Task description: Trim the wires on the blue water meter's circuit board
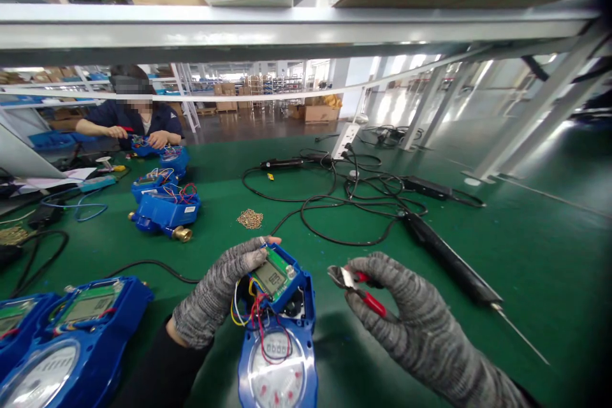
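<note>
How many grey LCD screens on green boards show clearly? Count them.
3: one screen in the blue plastic housing the gloved left hand holds, one on the blue meter leftward, one cut off at the left edge. Farther meters may carry more.

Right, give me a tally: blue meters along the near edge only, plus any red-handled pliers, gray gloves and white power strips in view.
Blue meters, near edge: 3
Red-handled pliers: 1
Gray gloves: 2
White power strip: 1
Total: 7
</note>
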A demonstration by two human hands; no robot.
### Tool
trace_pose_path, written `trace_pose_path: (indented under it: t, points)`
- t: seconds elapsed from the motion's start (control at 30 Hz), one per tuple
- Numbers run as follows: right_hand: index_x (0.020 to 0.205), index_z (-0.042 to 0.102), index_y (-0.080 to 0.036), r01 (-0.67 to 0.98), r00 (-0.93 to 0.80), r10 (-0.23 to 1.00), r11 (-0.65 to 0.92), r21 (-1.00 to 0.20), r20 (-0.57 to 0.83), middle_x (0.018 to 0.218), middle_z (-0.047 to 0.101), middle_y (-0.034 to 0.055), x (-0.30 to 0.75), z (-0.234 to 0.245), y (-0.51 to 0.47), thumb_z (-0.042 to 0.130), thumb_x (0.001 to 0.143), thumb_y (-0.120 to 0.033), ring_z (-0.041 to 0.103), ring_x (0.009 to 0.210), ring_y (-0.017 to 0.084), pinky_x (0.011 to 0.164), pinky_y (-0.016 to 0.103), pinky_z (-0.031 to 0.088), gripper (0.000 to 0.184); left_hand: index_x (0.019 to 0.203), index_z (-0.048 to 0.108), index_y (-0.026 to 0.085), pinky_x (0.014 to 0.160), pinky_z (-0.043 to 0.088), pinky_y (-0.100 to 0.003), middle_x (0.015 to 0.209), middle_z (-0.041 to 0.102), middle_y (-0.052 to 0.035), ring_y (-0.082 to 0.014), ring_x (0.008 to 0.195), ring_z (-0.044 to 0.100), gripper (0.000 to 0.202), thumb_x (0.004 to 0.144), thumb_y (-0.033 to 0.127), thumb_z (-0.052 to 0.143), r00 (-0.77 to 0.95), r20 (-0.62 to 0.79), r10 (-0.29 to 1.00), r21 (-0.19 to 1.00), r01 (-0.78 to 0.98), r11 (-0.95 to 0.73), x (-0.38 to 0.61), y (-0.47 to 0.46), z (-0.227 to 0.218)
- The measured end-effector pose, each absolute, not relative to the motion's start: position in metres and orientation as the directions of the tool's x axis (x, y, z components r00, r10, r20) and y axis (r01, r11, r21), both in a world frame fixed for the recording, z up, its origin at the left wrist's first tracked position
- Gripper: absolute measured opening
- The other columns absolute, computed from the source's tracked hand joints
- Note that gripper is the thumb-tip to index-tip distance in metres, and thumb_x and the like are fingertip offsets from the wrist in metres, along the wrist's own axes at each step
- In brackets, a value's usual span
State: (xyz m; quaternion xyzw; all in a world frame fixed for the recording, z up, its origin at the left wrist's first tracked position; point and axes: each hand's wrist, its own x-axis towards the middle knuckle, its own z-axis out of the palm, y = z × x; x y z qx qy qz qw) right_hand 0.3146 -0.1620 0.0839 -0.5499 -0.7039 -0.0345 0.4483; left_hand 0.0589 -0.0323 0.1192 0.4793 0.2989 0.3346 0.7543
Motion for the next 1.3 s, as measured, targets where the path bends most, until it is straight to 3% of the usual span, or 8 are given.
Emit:
trace_pose_path:
  t: [0.23,0.37,0.5,0.63,0.8,0.93,1.3]
  points:
    - [0.135,0.054,-0.030,0.834,-0.042,0.770,0.378,-0.402,0.636,0.126,0.059,0.0051,0.323,0.083,-0.167,0.059,0.101,-0.029,0.057,0.115,0.028,0.095,0.052,0.050,0.035,0.109,0.079,0.023,0.082,0.056,-0.019,0.103,0.077,-0.0015,-0.0148,0.092,0.070,0.040,0.073,0.038,0.086,0.588,-0.154,0.794,0.924,-0.199,0.327,0.060,-0.031,0.119]
    - [0.135,0.053,-0.024,0.866,-0.133,0.735,0.413,-0.283,0.665,0.124,0.059,0.0080,0.324,0.098,-0.167,0.055,0.102,-0.027,0.056,0.114,0.028,0.093,0.050,0.050,0.033,0.111,0.079,0.022,0.082,0.058,-0.022,0.103,0.077,-0.0027,-0.0163,0.091,0.071,0.041,0.073,0.037,0.085,0.586,-0.173,0.792,0.912,-0.209,0.354,0.060,-0.032,0.118]
    - [0.128,0.055,-0.017,0.872,-0.302,0.662,0.482,-0.081,0.686,0.119,0.059,0.0120,0.317,0.126,-0.162,0.052,0.100,-0.021,0.056,0.107,0.030,0.085,0.048,0.052,0.028,0.109,0.079,0.022,0.078,0.058,-0.022,0.098,0.077,-0.0023,-0.0160,0.087,0.072,0.041,0.071,0.036,0.087,0.599,-0.177,0.781,0.899,-0.225,0.376,0.062,-0.033,0.118]
    - [0.115,0.061,-0.014,0.845,-0.440,0.641,0.533,0.049,0.629,0.103,0.062,0.0141,0.304,0.157,-0.151,0.049,0.092,-0.012,0.059,0.088,0.034,0.067,0.047,0.053,0.026,0.107,0.080,0.023,0.079,0.058,-0.021,0.101,0.077,-0.0026,-0.0158,0.087,0.071,0.038,0.072,0.037,0.086,0.590,-0.162,0.791,0.908,-0.224,0.353,0.063,-0.036,0.121]
    - [0.096,0.071,-0.013,0.827,-0.542,0.685,0.540,0.160,0.487,0.091,0.069,0.0121,0.291,0.185,-0.140,0.066,0.067,-0.006,0.064,0.075,0.035,0.059,0.047,0.053,0.030,0.112,0.078,0.021,0.084,0.057,-0.024,0.108,0.075,-0.0041,-0.0180,0.095,0.070,0.040,0.075,0.036,0.083,0.594,-0.158,0.789,0.913,-0.217,0.346,0.063,-0.037,0.121]
    - [0.089,0.074,-0.013,0.797,-0.600,0.648,0.533,0.284,0.469,0.089,0.071,0.0118,0.287,0.197,-0.137,0.074,0.056,-0.005,0.065,0.069,0.033,0.054,0.044,0.052,0.035,0.117,0.075,0.021,0.083,0.057,-0.026,0.104,0.075,-0.0045,-0.0188,0.092,0.070,0.043,0.077,0.036,0.082,0.614,-0.179,0.769,0.907,-0.199,0.370,0.062,-0.037,0.119]
    - [0.088,0.074,-0.018,0.717,-0.696,0.606,0.568,0.403,0.384,0.086,0.068,0.0061,0.280,0.211,-0.124,0.077,0.068,-0.003,0.060,0.070,0.027,0.060,0.040,0.049,0.026,0.118,0.073,0.016,0.079,0.055,-0.025,0.099,0.074,-0.0063,-0.0184,0.088,0.069,0.047,0.077,0.035,0.082,0.609,-0.176,0.773,0.918,-0.181,0.352,0.062,-0.039,0.124]
